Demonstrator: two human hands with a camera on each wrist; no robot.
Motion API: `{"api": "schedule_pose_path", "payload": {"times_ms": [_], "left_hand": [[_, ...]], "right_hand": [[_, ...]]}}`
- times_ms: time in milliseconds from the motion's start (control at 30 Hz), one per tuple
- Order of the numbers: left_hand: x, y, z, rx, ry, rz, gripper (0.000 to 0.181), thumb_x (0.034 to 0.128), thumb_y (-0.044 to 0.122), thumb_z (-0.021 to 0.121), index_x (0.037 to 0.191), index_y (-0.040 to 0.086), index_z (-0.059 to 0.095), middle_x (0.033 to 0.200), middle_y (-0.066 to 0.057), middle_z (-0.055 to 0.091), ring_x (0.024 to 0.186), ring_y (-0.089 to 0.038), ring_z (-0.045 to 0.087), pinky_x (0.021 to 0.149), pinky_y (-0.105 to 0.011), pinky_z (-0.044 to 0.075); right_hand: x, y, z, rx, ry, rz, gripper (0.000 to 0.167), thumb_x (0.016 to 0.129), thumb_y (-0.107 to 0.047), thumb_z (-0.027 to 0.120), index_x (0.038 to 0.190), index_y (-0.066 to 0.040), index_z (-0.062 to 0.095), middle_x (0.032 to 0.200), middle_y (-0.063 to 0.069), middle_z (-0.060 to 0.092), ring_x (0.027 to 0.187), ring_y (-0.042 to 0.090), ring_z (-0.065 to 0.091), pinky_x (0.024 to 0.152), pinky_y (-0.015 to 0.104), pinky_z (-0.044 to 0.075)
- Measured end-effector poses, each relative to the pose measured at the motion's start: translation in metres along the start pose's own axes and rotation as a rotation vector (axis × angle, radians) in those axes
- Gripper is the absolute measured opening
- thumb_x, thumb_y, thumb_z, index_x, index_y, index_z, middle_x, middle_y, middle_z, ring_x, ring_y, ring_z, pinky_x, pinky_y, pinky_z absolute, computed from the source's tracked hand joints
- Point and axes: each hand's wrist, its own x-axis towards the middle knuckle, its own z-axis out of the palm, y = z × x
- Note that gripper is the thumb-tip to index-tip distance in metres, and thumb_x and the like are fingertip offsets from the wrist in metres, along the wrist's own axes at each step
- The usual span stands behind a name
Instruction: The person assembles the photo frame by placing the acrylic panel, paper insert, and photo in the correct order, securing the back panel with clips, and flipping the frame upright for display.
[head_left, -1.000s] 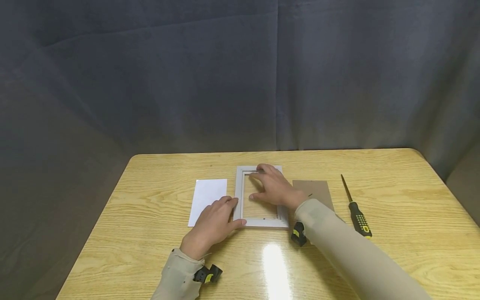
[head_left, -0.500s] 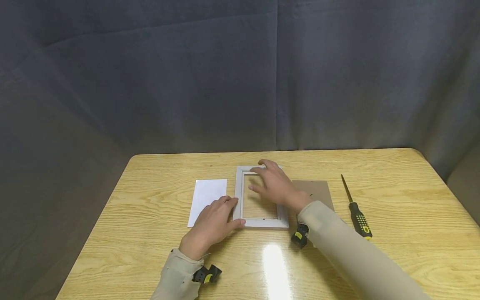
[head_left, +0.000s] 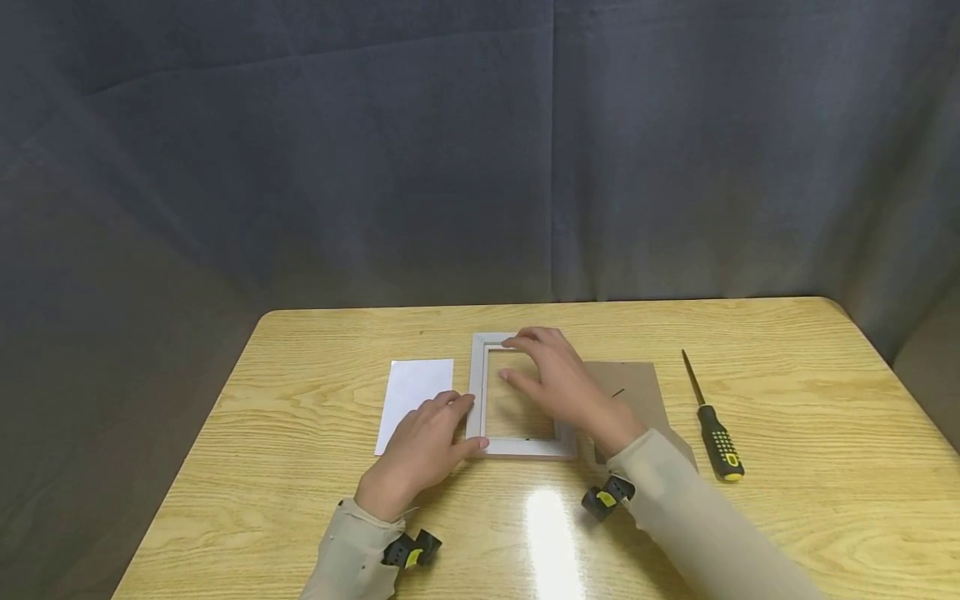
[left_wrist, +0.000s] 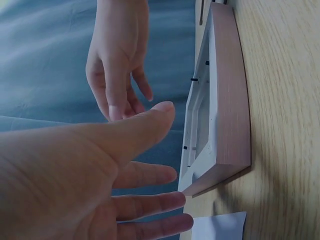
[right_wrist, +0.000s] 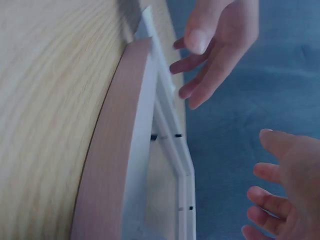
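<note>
A white picture frame (head_left: 477, 383) lies on the table, its inner side with small dark tabs facing up in the left wrist view. My left hand (head_left: 420, 450) is at the frame's near left corner, fingers extended; whether the fingertips touch it cannot be told. Over the frame's right side hovers my right hand (head_left: 562, 383), its fingers loosely bent and nothing between them. In the right wrist view both hands are above the frame (right_wrist: 115, 145). To the left lies a white sheet of paper (head_left: 412, 400), and a brown backing board (head_left: 641, 387) is partly hidden under my right forearm.
A screwdriver (head_left: 722, 442) with a black and yellow handle lies to the right of the board, tip pointing away. The wooden table (head_left: 300, 467) ends at a dark grey curtain (head_left: 420, 167) behind it.
My right hand has shifted slightly toward me and to the right, so more of the brown board shows. The left hand and the frame have stayed nearly still.
</note>
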Motion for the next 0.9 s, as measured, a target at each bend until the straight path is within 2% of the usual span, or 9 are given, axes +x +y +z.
{"api": "schedule_pose_path", "payload": {"times_ms": [200, 367, 633, 900], "left_hand": [[-0.001, 0.001, -0.002, -0.011, 0.011, 0.011, 0.061, 0.093, 0.04, 0.072, 0.142, 0.006, 0.057, 0.145, -0.02, 0.056, 0.132, -0.038, 0.057, 0.103, -0.057, 0.049], [-0.002, 0.001, -0.003, -0.014, 0.013, 0.004, 0.061, 0.0934, 0.04, 0.072, 0.142, 0.006, 0.056, 0.146, -0.02, 0.056, 0.132, -0.038, 0.057, 0.104, -0.057, 0.049], [-0.002, 0.0, -0.005, -0.009, 0.018, 0.009, 0.062, 0.0936, 0.042, 0.071, 0.143, 0.007, 0.056, 0.146, -0.019, 0.056, 0.132, -0.037, 0.057, 0.104, -0.056, 0.049], [-0.003, 0.002, -0.006, -0.012, 0.024, 0.017, 0.062, 0.0937, 0.041, 0.071, 0.143, 0.007, 0.056, 0.147, -0.02, 0.055, 0.133, -0.038, 0.056, 0.104, -0.057, 0.049]], "right_hand": [[-0.015, -0.006, -0.006, 0.045, 0.069, -0.004, 0.041, 0.097, -0.031, 0.069, 0.13, -0.007, 0.066, 0.122, 0.011, 0.067, 0.116, 0.028, 0.057, 0.099, 0.046, 0.049], [-0.027, -0.012, -0.011, 0.035, 0.084, -0.001, 0.04, 0.097, -0.031, 0.069, 0.129, -0.008, 0.067, 0.112, 0.009, 0.07, 0.106, 0.027, 0.059, 0.087, 0.043, 0.051], [-0.042, -0.016, -0.004, 0.044, 0.109, -0.014, 0.038, 0.095, -0.03, 0.071, 0.125, -0.007, 0.069, 0.117, 0.009, 0.071, 0.109, 0.027, 0.063, 0.088, 0.044, 0.055], [-0.049, -0.021, 0.0, 0.065, 0.157, -0.019, 0.036, 0.094, -0.028, 0.073, 0.124, -0.008, 0.07, 0.107, 0.006, 0.071, 0.103, 0.024, 0.063, 0.087, 0.043, 0.054]]}}
